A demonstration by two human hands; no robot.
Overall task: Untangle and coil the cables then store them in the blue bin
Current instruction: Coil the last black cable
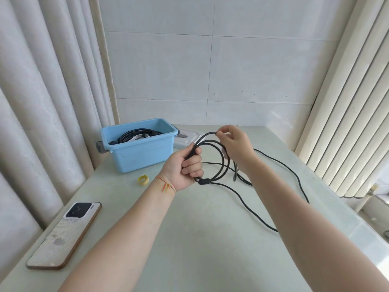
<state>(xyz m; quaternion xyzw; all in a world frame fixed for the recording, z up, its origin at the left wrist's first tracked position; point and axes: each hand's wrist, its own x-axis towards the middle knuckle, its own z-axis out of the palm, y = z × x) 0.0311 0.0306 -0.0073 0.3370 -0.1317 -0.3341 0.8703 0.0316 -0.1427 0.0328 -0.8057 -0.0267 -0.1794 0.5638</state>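
Nearest, a phone (63,234) is lying face down at the table's (189,249) left edge. Both forearms are being stretched forward over the pale green top. A black cable (223,159) is being gripped in loops by the left hand (185,167), its fingers curled round the gathered strands, a coloured thread showing at the wrist. The top of a loop is being pinched by the right hand (235,144). The loose length is trailing across the table to the right. A yellow tie (143,179) is lying near the blue bin (139,152), in which coiled cables are being kept. Beyond, a white lid (187,138), tiled wall and curtains are being seen.
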